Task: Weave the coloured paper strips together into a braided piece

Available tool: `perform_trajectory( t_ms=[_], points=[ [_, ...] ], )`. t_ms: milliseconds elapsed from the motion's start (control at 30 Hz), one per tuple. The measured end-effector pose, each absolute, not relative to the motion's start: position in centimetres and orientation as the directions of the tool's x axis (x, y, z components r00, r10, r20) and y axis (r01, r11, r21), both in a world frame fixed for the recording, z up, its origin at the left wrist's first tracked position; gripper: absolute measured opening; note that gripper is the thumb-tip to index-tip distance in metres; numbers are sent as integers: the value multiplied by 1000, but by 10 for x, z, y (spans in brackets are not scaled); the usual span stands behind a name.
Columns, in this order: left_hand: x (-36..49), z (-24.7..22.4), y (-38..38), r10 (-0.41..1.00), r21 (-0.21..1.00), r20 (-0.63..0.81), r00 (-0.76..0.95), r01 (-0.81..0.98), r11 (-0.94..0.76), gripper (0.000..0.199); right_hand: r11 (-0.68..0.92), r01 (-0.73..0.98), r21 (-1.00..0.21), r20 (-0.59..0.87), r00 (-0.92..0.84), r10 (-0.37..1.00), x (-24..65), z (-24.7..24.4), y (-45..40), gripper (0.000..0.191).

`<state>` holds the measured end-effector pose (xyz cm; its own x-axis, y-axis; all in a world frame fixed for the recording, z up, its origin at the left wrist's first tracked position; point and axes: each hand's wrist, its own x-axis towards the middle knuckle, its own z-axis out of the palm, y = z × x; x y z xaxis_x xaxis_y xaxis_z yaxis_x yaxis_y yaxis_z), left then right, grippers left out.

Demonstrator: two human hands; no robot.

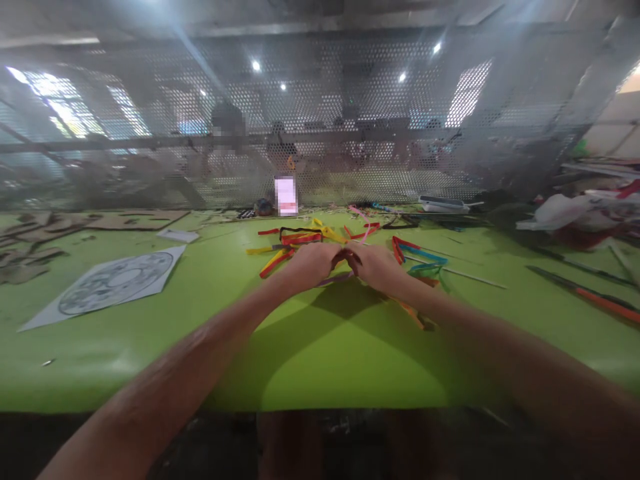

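My left hand [316,261] and my right hand [376,264] meet above the middle of the green table, knuckles toward me. Both have their fingers closed in a pinch, and what lies between the fingertips is hidden. A purple strip [336,279] shows just below the fingers, and a pink strip [369,230] runs up behind them. Around my hands lie flat, folded coloured strips: a red strip [277,264] and a yellow strip [325,230] on the left, a blue strip [429,255] on the right, an orange strip [413,312] under my right forearm.
A sheet with a printed ring pattern [117,280] lies left, near brown cardboard pieces [135,219]. Scissors with orange handles [607,305] and a white plastic bag [557,217] are right. A lit phone [286,195] stands against the perforated metal screen [340,160]. A thin stick [475,277] lies right.
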<state>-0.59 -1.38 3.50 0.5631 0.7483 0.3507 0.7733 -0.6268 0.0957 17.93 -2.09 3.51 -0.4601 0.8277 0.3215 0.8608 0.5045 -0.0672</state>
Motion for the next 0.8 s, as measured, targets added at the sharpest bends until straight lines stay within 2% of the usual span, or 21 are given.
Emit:
perform_trajectory(
  t_ms=[533, 800],
  points=[
    [-4, 38, -18, 765, 97, 290, 575, 778, -621, 22, 486, 873, -45, 276, -457, 846, 178, 41, -27, 28],
    [-6, 35, -16, 738, 110, 319, 595, 750, -652, 21, 486, 872, -56, 270, -456, 848, 177, 42, -28, 28]
  ],
)
